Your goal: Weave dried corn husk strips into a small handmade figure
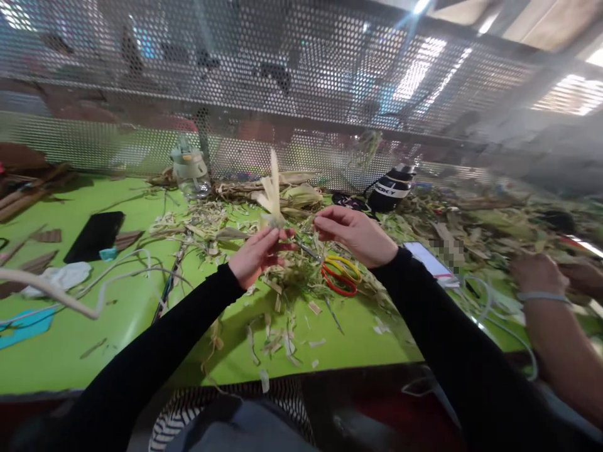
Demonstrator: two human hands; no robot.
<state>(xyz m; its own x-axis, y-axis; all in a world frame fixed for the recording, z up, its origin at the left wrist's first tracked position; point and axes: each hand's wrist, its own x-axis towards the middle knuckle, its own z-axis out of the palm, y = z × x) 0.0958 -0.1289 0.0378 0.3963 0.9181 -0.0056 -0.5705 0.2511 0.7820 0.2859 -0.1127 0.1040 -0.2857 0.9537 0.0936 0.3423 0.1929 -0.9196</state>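
My left hand (258,252) is pinched shut on a small bundle of pale dried husk strips (272,191) that stand upright above the fingers. My right hand (354,233) is closed just to the right of it, fingertips pressed together near the base of the bundle; what it grips is too small to make out. Both arms wear black sleeves. Below the hands lie scissors (340,276) with red and yellow handles on a pile of husk scraps.
The green table (117,314) carries a black phone (95,235), a white cable (113,270), a light bottle (190,168), a black flask (391,187) and a second phone (431,260). A perforated metal screen (301,75) stands behind. Another person's arm (551,314) works at the right.
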